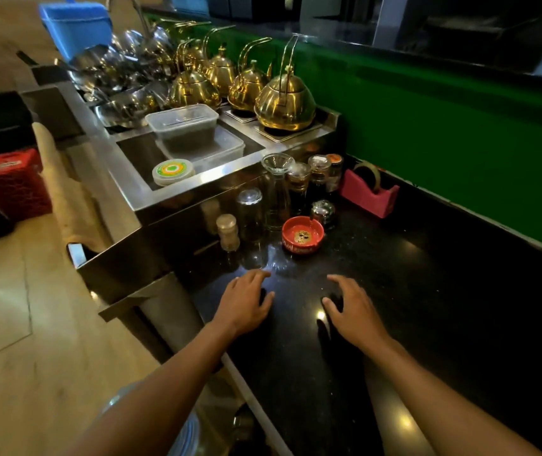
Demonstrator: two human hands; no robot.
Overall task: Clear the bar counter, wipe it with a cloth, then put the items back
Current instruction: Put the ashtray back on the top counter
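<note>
The black stone bar counter (427,291) runs along a green wall. At its far end stand a red ashtray (302,235), a small shaker (227,232), an upturned glass (249,213), a tall clear carafe (276,189), several dark jars (319,176) and a pink tape dispenser (369,194). My left hand (245,302) and my right hand (353,306) hover over the counter just in front of the ashtray, fingers spread and relaxed, holding nothing. No cloth is in view.
A steel station (177,195) left of the counter holds clear plastic boxes (184,126) and a round lidded tub (173,171). Behind it stand several brass kettles (284,100) and steel bowls. A red crate (13,184) sits on the floor at left.
</note>
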